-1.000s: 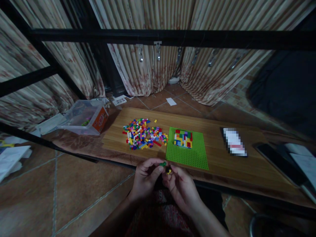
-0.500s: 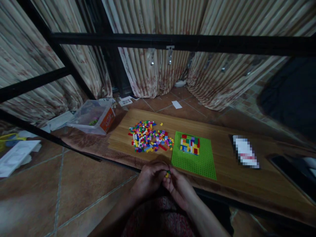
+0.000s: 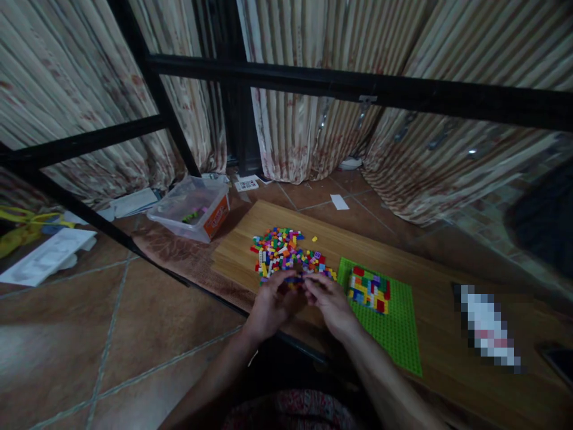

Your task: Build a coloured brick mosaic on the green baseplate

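Fingertips of left hand (image 3: 271, 306) and right hand (image 3: 329, 301) meeting over brick pile (image 3: 286, 255), grip perhaps closed, unclear.

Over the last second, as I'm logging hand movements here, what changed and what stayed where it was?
Both hands moved forward from the near table edge to the pile of small multicoloured plastic bricks. The left hand and right hand now meet at the pile's near edge; whether they grip the tiny green and yellow pieces seen earlier is unclear. The green studded baseplate and clear plastic box stayed put.
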